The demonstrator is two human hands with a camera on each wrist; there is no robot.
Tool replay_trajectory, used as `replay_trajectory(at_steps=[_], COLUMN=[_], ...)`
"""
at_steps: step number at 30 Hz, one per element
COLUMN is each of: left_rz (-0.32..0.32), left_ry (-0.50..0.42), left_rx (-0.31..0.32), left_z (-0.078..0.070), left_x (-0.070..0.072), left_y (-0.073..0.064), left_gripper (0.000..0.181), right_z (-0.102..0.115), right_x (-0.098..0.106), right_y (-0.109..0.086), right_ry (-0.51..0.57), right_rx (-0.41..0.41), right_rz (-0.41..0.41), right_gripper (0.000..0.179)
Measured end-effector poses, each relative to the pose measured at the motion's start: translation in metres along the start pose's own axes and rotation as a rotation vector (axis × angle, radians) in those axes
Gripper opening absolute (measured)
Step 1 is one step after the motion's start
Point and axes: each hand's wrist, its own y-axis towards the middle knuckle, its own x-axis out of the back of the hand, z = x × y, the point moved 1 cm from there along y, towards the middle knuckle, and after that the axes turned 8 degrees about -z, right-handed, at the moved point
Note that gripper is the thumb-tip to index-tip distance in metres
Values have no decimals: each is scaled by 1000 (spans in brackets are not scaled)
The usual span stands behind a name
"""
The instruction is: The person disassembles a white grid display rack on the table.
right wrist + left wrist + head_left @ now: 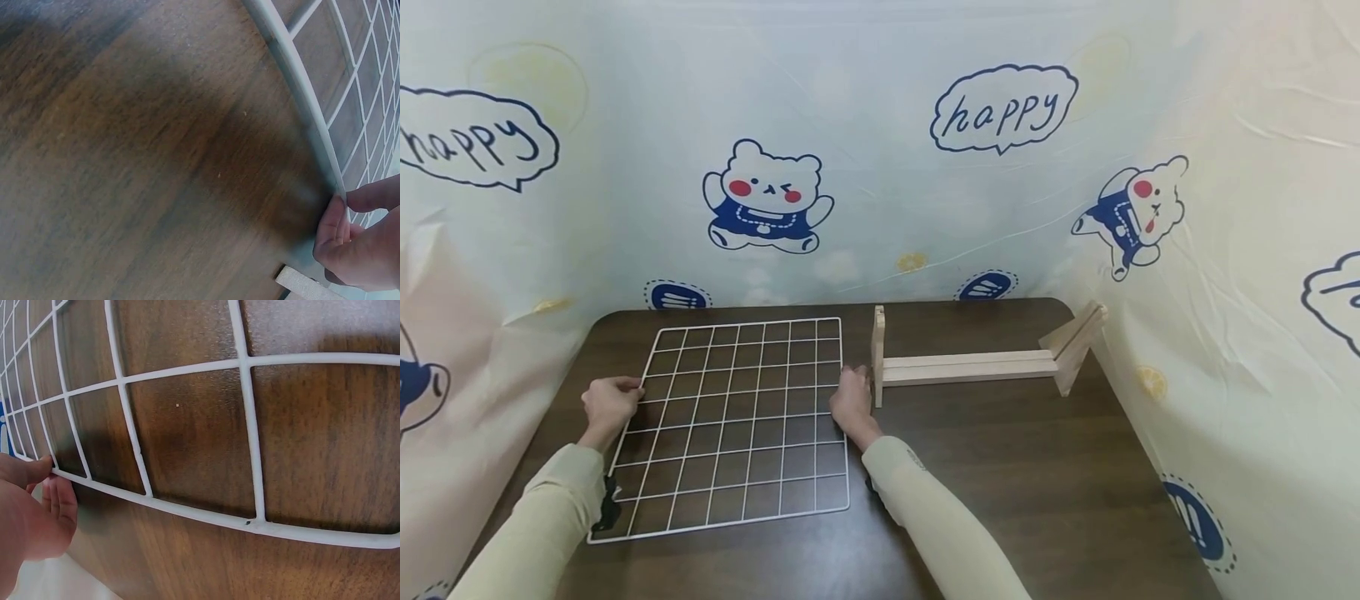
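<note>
A white wire grid panel point(747, 418) lies over the left part of the brown table in the head view. My left hand point(612, 406) pinches its left edge wire. At the opposite edge, my right hand point(852, 403) pinches the right side wire. The left wrist view shows the thumb of the left hand point(37, 506) on top of the edge and the fingers beneath. In the right wrist view, thumb and fingers of the right hand point(362, 240) close around the outer wire point(306, 100). Just right of that hand stands a wooden frame point(970, 367).
The wooden frame has an upright end point(877, 354) at its left and angled pieces point(1077, 346) at its right, near the table's right edge. Brown tabletop point(1000, 475) spreads in front of it. Printed cloth point(880, 150) hangs behind and beside the table.
</note>
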Motion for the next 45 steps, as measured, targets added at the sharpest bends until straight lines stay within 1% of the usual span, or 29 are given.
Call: replay_trajectory(at_steps=[7, 9, 15, 17, 21, 26, 29, 34, 36, 38, 45], left_rz=[23, 34, 52, 58, 70, 42, 39, 51, 52, 50, 50], left_ry=[14, 20, 44, 48, 44, 55, 56, 73, 84, 88, 82], left_rx=[20, 17, -46, -56, -55, -62, -62, -49, -43, -45, -100], left_z=[2, 3, 4, 5, 6, 5, 4, 3, 2, 1, 0], left_x=[-2, -2, 0, 1, 1, 0, 0, -1, -1, 0, 0], left_y=[3, 4, 7, 8, 8, 7, 8, 9, 9, 8, 7], left_gripper=[22, 22, 20, 20, 20, 19, 19, 19, 19, 19, 19], right_z=[-3, -4, -5, -4, -5, -9, -10, -12, -13, -14, -14], right_x=[-2, -3, -4, -3, -1, -4, -5, 0, 1, 1, 3], right_y=[2, 2, 3, 3, 3, 3, 3, 3, 2, 1, -1], right_ry=[-23, -28, -87, -92, -63, -49, -46, 45, 80, 89, 97], right_rx=[7, 8, 39, 48, 36, 25, 30, 23, 33, 43, 45], right_rz=[-14, -22, -8, 0, 4, 49, 66, 55, 44, 39, 52], right_gripper=[26, 25, 24, 23, 24, 32, 35, 42, 43, 42, 42])
